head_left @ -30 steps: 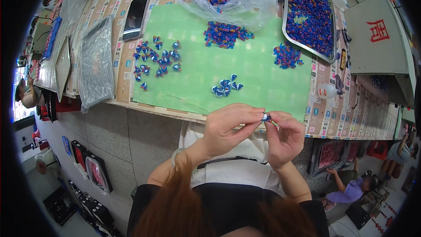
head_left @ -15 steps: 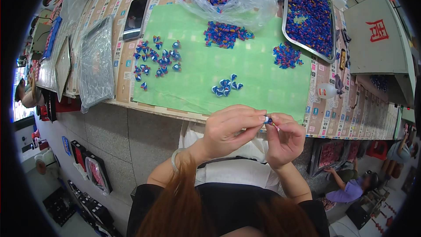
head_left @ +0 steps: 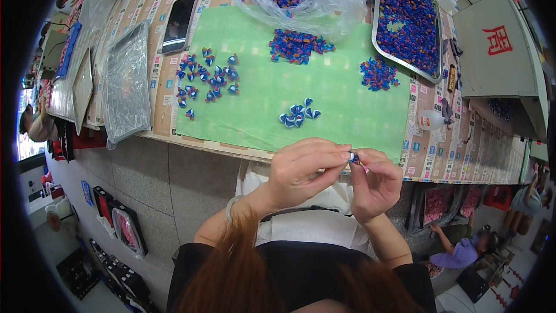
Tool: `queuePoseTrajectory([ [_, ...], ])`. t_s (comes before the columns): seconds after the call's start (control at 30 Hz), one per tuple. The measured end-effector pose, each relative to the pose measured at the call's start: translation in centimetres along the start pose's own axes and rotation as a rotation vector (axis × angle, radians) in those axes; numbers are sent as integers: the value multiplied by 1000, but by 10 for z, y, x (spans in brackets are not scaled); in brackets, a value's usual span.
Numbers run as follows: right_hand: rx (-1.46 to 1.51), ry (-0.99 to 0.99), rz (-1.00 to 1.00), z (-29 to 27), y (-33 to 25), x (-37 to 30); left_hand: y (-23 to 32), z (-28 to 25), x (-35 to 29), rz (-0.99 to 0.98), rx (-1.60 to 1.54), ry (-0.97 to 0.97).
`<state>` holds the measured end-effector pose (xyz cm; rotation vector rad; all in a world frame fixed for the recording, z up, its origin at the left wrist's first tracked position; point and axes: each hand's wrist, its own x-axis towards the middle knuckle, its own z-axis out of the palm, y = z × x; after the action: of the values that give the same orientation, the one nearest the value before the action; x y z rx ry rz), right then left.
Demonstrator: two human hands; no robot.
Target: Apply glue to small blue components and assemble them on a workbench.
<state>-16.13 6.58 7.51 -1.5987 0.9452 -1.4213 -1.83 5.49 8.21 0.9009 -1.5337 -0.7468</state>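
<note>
Between my fingertips sits a small blue-and-white plastic piece point(head_left: 353, 157), just off the table's front edge. My left hand point(head_left: 304, 171) pinches it from the left. My right hand point(head_left: 375, 184) closes on its other side, with a tiny pinkish bit showing by the fingertips. Beyond my hands, a small cluster of white-and-blue pieces point(head_left: 299, 115) lies on the green mat point(head_left: 249, 122). Farther left are scattered blue, white and orange pieces point(head_left: 217, 78). Loose blue-and-red pieces form one pile point(head_left: 295, 45) at the mat's far middle and another pile point(head_left: 379, 74) at its right.
A metal tray point(head_left: 376, 37) full of blue-and-red pieces stands at the far right. A clear plastic bag point(head_left: 330, 0) covers more pieces at the back. A phone point(head_left: 179, 24) and a plastic-wrapped flat item point(head_left: 127, 81) lie left. A white bottle point(head_left: 430, 120) is right. Another person point(head_left: 463, 252) sits lower right.
Almost nothing differs. Both hands keep their pinch on the small piece in the same spot, with only a very slight shift of the fingers.
</note>
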Motion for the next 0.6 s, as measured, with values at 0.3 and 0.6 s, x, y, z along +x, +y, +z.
queuePoseTrajectory([
  [0.3,-45,-17,-24,0,2,1,-2,-2,-1,-24,-2,-2],
  [0.6,-55,37,-81,0,6,3,-3,-1,-1,-7,6,-7],
])
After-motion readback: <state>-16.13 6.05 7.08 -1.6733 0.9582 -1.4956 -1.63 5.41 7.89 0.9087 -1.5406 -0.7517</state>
